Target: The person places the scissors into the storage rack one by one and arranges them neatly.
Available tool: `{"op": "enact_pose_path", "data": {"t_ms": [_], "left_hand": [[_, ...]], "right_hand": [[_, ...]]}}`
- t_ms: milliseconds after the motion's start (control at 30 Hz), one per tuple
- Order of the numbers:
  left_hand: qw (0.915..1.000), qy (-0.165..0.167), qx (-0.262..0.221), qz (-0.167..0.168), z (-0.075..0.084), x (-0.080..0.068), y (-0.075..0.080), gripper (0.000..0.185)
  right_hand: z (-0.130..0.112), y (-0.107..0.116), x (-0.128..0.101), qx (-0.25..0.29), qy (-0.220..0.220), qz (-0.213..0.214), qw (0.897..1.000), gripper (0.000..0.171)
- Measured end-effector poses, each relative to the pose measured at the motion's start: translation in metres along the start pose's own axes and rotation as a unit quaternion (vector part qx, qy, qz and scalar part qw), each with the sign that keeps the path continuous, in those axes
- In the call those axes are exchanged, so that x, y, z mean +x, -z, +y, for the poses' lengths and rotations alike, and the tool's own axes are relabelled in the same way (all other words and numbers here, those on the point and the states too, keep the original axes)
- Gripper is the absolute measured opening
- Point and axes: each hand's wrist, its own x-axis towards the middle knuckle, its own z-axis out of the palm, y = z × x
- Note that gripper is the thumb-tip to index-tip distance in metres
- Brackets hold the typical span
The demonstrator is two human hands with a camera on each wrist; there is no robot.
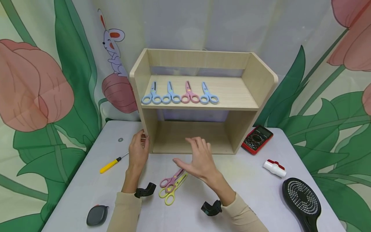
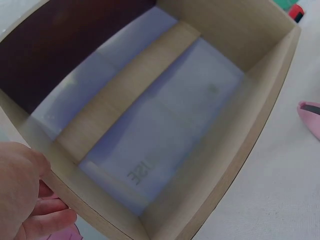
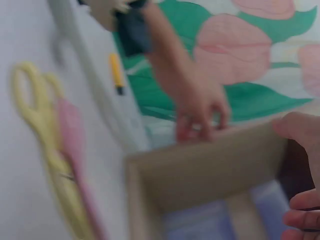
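L hand (image 1: 138, 151) grips wooden shelf (image 1: 252, 96) at its front-left upright edge; R hand (image 1: 199, 158) hovers w/ relaxed fingers, holding nothing, just above pink scissors (image 1: 171, 178) & yellow scissors (image 1: 171, 190) on worktop (image 1: 249, 190), long axes slanting toward shelf; R nearer, bare room around

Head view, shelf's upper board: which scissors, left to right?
On the shelf: light blue scissors → second blue scissors → pink scissors → third blue scissors. All lie flat, handles toward the front edge.
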Motion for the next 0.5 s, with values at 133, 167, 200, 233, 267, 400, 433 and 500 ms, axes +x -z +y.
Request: {"op": "enact_pose_path", "data": {"t_ms": [133, 167, 200, 233, 267, 400, 433, 500], "left_hand": [[1.0, 0.0, 0.005, 0.002, -0.001, 0.0, 0.0, 0.039], [1.0, -0.001, 0.006, 0.003, -0.002, 0.0, 0.0, 0.039], [1.0, -0.001, 0.005, 0.003, -0.002, 0.0, 0.0, 0.039], [1.0, -0.002, 0.004, 0.003, -0.002, 0.0, 0.0, 0.039], [1.0, -0.002, 0.002, 0.003, -0.002, 0.0, 0.0, 0.039], [1.0, -0.003, -0.003, 0.001, -0.002, 0.0, 0.0, 0.039], [1.0, -0.003, -0.003, 0.002, -0.001, 0.0, 0.0, 0.038], [1.0, -0.004, -0.003, 0.002, -0.001, 0.0, 0.001, 0.038]], "right_hand": [[-0.007, -0.027, -0.02, -0.008, -0.012, -0.049, 0.999, 0.084], [-0.009, -0.033, -0.024, -0.013, -0.015, -0.059, 0.998, 0.084], [-0.011, -0.039, -0.029, -0.013, -0.021, -0.072, 0.997, 0.084], [-0.013, -0.045, -0.033, -0.014, -0.029, -0.087, 0.996, 0.085], [-0.014, -0.051, -0.038, -0.015, -0.037, -0.101, 0.994, 0.087], [-0.022, -0.069, -0.052, -0.025, -0.07, -0.152, 0.986, 0.092], [-0.024, -0.073, -0.055, -0.031, -0.075, -0.162, 0.984, 0.093], [-0.027, -0.079, -0.059, -0.047, -0.075, -0.175, 0.98, 0.091]]}}
